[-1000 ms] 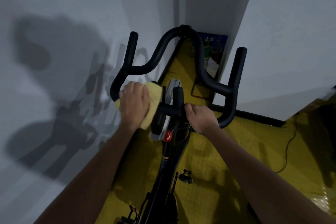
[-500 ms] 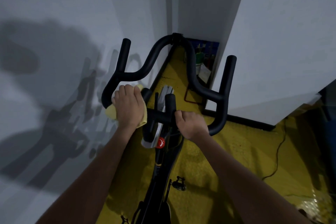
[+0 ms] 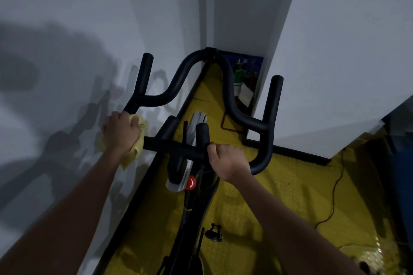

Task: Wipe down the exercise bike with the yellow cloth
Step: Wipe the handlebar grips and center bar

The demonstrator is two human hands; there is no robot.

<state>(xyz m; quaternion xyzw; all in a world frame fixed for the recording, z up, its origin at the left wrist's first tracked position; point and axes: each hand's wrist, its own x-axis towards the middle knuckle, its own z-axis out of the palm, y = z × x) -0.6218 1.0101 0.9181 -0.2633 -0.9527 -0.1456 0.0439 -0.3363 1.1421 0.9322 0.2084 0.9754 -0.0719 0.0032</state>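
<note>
The bike [image 3: 190, 219] stands on a yellow floor [image 3: 279, 196] in a narrow gap between grey walls, its black handlebar [image 3: 228, 87] looping away from the person. Behind the handlebar's far bend sits a blue crate [image 3: 252, 62] holding a green bottle [image 3: 238, 73] and other items too dim to make out.

The cloth [image 3: 136, 147] is a crumpled, soft pale yellow rag, wrapped over the handlebar's left bend where the left horn meets the crossbar. The left hand [image 3: 121, 133] grips it there, fingers curled over the cloth and the bar under it; corners of cloth stick out below and to the right of the hand. The right hand [image 3: 228, 161] grips the bare crossbar right of the stem, fingers curled round it. A red knob [image 3: 191, 182] shows just below the crossbar, and a pedal [image 3: 215, 233] lower down.
</note>
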